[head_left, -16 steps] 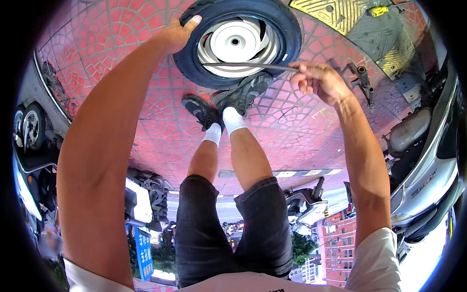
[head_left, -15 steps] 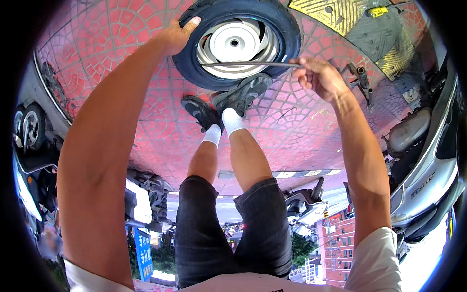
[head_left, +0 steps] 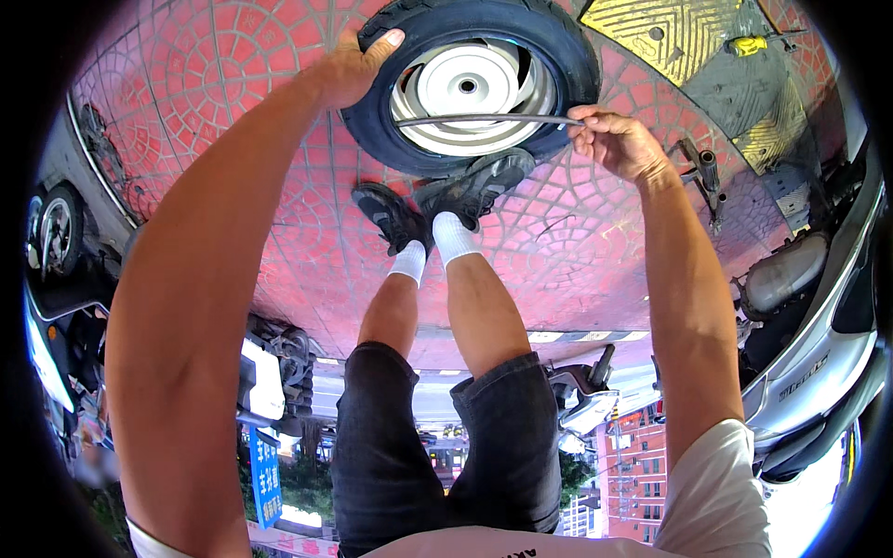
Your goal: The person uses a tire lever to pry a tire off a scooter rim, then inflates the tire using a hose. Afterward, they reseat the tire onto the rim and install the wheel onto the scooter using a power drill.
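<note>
A black tyre (head_left: pixel 446 20) on a white wheel rim (head_left: pixel 467 82) lies on the paving at the top of the view, just beyond my shoes. My left hand (head_left: pixel 352 73) is closed over the tyre's left edge, thumb on the upper sidewall; its other fingers are mostly hidden. Across the near part of the wheel runs a long, thin metal tyre lever (head_left: pixel 488 118). Its left end meets the rim near the tyre's inner edge; whether it sits under the bead I cannot tell. At the right, my right hand (head_left: pixel 621 147) grips the lever's other end between thumb and fingers.
My right shoe (head_left: pixel 479 186) touches or nearly touches the tyre's near side. Right of my right hand lie metal stand parts (head_left: pixel 705 177). A yellow-handled tool (head_left: pixel 747 46) rests on the yellow-and-black ramp (head_left: pixel 656 37). A silver scooter (head_left: pixel 809 381) stands at the right, another vehicle's wheel (head_left: pixel 61 232) at the left.
The wheel and both hands sit slightly farther right in the picture as the view shifts. My right fingers have closed more around the lever's end. My left hand keeps its place on the tyre.
</note>
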A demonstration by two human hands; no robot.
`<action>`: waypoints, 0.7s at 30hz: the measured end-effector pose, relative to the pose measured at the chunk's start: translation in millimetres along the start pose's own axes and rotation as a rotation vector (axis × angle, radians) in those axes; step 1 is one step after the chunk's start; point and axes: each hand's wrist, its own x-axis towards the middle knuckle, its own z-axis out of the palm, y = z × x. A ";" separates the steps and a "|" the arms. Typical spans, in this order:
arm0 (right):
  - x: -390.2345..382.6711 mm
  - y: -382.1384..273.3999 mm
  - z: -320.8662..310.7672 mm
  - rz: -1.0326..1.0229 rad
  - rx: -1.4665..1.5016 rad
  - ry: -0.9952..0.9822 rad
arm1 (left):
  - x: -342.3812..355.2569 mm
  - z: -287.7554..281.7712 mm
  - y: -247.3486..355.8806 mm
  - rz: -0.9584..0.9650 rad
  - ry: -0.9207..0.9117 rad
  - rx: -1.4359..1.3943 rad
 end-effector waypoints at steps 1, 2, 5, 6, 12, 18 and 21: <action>4.4 5.1 2.9 -0.025 0.009 -0.035 | -0.1 -0.2 0.1 0.022 0.010 0.007; 7.9 9.4 6.7 -0.055 0.032 -0.127 | -0.4 -0.7 0.5 0.014 0.010 0.026; 5.3 17.1 25.8 -0.116 0.021 -0.162 | -1.4 -2.3 2.3 -0.013 -0.010 0.070; -1.3 19.9 36.6 -0.145 -0.034 -0.153 | -1.7 -3.1 3.0 -0.023 -0.024 0.074; -79.4 58.2 155.1 -0.276 -0.443 -0.200 | -11.1 -5.5 6.9 -0.069 -0.008 0.148; -103.6 104.1 243.0 -0.409 -1.030 -0.018 | -14.5 -11.0 12.6 -0.121 -0.060 0.340; -110.1 105.9 254.4 -0.463 -1.179 0.065 | -13.8 -12.2 14.7 -0.136 -0.042 0.389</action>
